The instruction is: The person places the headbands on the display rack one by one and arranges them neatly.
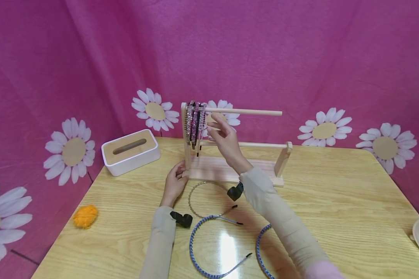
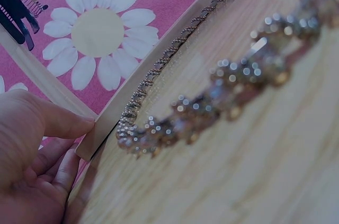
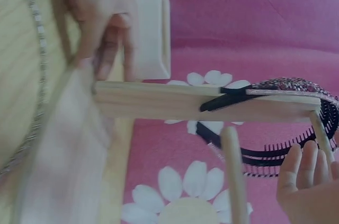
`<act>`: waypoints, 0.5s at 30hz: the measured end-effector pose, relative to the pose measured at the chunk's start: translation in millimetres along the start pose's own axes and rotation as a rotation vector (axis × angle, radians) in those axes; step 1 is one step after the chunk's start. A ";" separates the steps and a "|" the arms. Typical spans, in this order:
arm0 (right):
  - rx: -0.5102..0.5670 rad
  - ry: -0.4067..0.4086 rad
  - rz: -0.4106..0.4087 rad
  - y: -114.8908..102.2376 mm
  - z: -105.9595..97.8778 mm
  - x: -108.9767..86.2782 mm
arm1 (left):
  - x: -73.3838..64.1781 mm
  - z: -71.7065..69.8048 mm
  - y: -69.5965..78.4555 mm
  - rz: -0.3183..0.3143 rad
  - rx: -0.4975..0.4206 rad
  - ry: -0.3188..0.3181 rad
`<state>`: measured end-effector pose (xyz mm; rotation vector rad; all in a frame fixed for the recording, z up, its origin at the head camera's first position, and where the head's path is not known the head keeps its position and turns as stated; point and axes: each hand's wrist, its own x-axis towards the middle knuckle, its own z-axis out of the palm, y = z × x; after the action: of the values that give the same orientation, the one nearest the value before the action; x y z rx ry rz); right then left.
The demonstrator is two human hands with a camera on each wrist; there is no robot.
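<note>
Right hand [image 1: 227, 143]: spread, fingers loosely bent, thumb apart from them, nothing held. It's up at the rack, just right of the hung headbands [image 1: 195, 124]; contact with them, can't tell. Left hand [image 1: 175, 184]: pinching the near left corner of the rack base [image 1: 216, 168], thumb on top, fingers lower at the edge.

Hung headbands: sparkly, pink and silver, bunched on the upper rod [image 1: 251, 112] against the left upright, tips hanging down. Exact count unclear, they overlap. Lower rod [image 1: 262, 145] runs across to the short right upright [image 1: 283, 159].

Beaded headband [image 2: 233, 73] lies flat on the desk [image 1: 342, 201], just in front of the base. Blue headband [image 1: 192, 248] is nearer the person, its top just beside the beaded one. Second blue headband [image 1: 258, 248] sits to its right, partly under the right sleeve [image 1: 283, 221] in view.

Further out: white tissue box [image 1: 132, 164] back left, orange yarn ball [image 1: 85, 217] near the left edge, pink flowered cloth [image 1: 300, 50] behind.
</note>
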<state>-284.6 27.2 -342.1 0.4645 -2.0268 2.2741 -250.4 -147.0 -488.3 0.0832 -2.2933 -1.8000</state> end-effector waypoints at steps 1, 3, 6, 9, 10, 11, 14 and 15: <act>-0.010 -0.001 0.007 1.7 -3.3 -3.1 | -0.3 0.4 0.3 -0.004 -0.002 0.000; -0.035 -0.008 0.020 5.7 -10.9 -10.2 | -0.6 1.4 0.0 -0.007 -0.001 0.000; -0.066 -0.009 0.051 11.0 -23.5 -23.5 | -2.0 2.1 1.2 -0.005 -0.007 -0.003; -0.103 -0.022 0.091 16.4 -39.0 -38.2 | -3.5 2.4 3.6 0.003 -0.019 -0.007; -0.113 -0.028 0.108 17.9 -44.4 -43.4 | -3.6 2.4 3.9 0.004 -0.022 -0.007; -0.120 -0.036 0.128 19.0 -49.9 -48.8 | -3.6 2.3 4.1 0.001 -0.021 -0.007; -0.142 -0.061 0.184 23.1 -67.8 -66.4 | -3.6 0.8 3.7 -0.009 -0.014 -0.009; -0.148 -0.064 0.199 23.7 -73.6 -73.0 | -3.4 0.6 3.5 -0.011 -0.009 -0.008</act>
<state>-234.3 107.3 -390.6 0.3442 -2.3497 2.2159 -246.9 -145.0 -485.6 0.0881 -2.2947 -1.8192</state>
